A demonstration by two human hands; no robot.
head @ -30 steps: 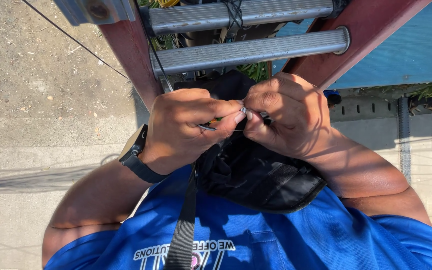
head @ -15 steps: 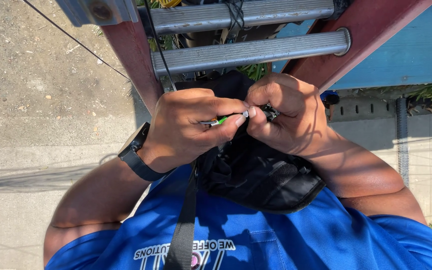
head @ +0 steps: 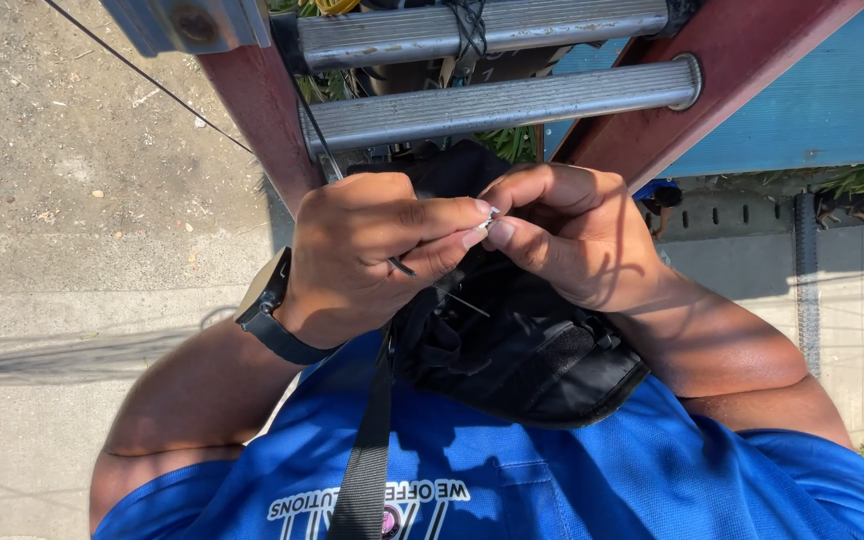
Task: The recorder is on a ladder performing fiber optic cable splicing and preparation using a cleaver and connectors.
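Two hands here, fingertips meeting: left hand (head: 367, 255) and right hand (head: 577, 235) both curled nearly closed, pinching one tiny pale connector (head: 489, 214) between thumbs and forefingers. It's small and whitish-silver, mostly hidden (can't make out more), held just above one open black pouch (head: 522, 350) on a strap (head: 367, 450). One thin dark wire (head: 422, 280) trails from the left hand. One black watch (head: 267, 310), two grey ladder rungs (head: 497, 100).

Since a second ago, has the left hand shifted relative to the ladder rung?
No. The left hand sits in the same spot just below the lower ladder rung, fingertips meeting the right hand over the black pouch.
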